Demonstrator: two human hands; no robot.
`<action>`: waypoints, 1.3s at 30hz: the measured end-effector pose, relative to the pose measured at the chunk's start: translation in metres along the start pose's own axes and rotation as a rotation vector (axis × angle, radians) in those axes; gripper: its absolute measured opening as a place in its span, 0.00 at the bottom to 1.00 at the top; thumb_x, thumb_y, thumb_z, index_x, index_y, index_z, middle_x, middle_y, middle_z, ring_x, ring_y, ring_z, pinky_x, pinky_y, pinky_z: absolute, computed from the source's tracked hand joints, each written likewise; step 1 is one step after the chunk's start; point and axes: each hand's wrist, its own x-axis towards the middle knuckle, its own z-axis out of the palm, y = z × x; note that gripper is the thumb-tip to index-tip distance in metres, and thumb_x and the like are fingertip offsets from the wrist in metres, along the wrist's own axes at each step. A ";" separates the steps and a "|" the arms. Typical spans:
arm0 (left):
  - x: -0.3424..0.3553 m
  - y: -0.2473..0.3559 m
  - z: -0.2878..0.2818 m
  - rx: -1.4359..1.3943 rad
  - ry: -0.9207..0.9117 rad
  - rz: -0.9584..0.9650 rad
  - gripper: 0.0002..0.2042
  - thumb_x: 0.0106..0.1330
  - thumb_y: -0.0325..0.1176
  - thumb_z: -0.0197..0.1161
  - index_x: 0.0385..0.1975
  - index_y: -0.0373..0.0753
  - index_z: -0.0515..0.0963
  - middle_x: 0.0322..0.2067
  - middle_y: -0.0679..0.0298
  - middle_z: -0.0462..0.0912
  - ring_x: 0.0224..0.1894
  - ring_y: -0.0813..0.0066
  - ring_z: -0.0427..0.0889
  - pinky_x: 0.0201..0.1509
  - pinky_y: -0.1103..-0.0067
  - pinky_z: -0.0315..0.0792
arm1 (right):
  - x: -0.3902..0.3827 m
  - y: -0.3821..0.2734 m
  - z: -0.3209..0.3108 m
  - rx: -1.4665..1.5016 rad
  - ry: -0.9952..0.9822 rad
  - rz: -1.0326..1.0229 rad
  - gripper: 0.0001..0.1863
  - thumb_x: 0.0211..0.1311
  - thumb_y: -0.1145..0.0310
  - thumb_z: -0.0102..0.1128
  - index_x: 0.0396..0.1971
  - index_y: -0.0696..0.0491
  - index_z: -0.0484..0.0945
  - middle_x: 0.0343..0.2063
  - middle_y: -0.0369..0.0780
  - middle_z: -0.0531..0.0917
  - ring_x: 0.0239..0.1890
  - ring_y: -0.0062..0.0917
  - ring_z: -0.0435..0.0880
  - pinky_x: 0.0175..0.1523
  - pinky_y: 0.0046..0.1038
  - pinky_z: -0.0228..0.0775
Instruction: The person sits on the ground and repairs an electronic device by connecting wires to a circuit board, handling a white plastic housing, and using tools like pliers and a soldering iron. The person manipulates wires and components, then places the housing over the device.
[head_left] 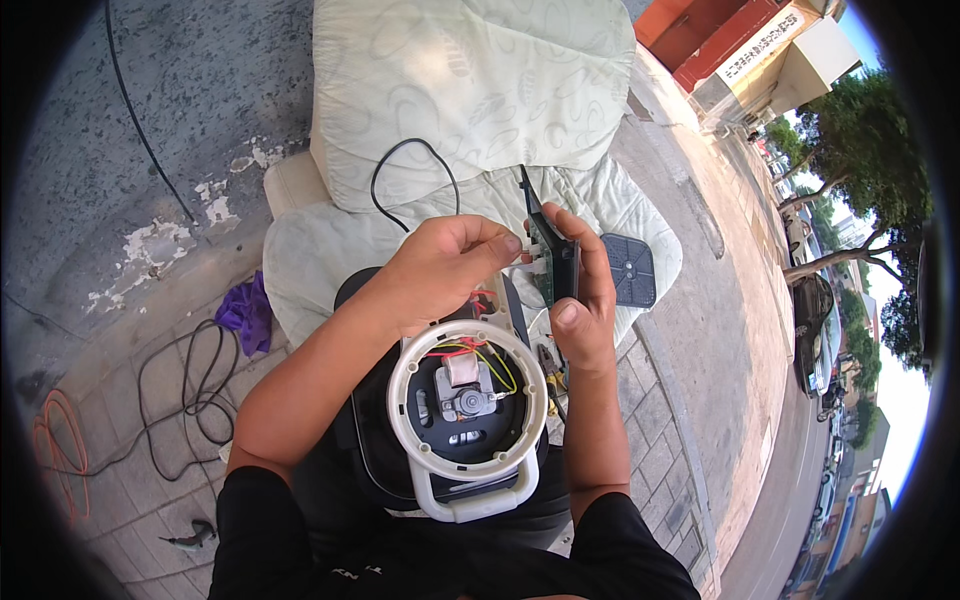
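Note:
My right hand [588,300] grips a black control panel [566,268] with a green circuit board [541,262] on its left side, held upright on edge. My left hand [435,268] is closed in a pinch at the board, beside small pale and reddish wires; what sits between the fingertips is too small to name. Below the hands, across my lap, rests a dark appliance with a white ring and handle [468,507]. Inside the ring a small motor [468,400] shows, with red and yellow-green wires. Other red wires [484,300] lie below my left hand.
Ahead is a chair with pale quilted padding [470,80]; on it lie a black cable [415,141] and a dark square grille [630,270]. Yellow-handled pliers [550,368] lie right of the ring. A purple cloth [246,312], black cord [185,400] and orange cord [62,440] are at left.

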 end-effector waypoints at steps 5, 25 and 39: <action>0.000 -0.006 -0.016 0.012 0.061 0.073 0.12 0.77 0.38 0.65 0.43 0.34 0.83 0.34 0.71 0.83 0.37 0.86 0.79 0.43 0.83 0.75 | 0.001 -0.002 -0.007 -0.029 0.080 -0.030 0.60 0.50 0.35 0.77 0.72 0.63 0.63 0.70 0.49 0.69 0.72 0.35 0.69 0.76 0.38 0.56; -0.033 -0.057 -0.067 -0.035 0.374 0.404 0.13 0.78 0.33 0.62 0.55 0.34 0.80 0.53 0.62 0.85 0.58 0.75 0.80 0.65 0.76 0.71 | 0.015 -0.062 0.038 -0.388 -0.126 0.520 0.51 0.59 0.47 0.77 0.74 0.60 0.62 0.70 0.60 0.67 0.69 0.44 0.71 0.73 0.40 0.64; -0.061 -0.066 -0.068 -0.130 0.293 0.414 0.17 0.78 0.40 0.63 0.59 0.35 0.80 0.52 0.65 0.85 0.56 0.79 0.79 0.64 0.78 0.71 | -0.003 -0.056 0.119 -1.435 -0.123 0.346 0.58 0.51 0.33 0.73 0.74 0.56 0.64 0.69 0.64 0.66 0.73 0.58 0.63 0.75 0.53 0.55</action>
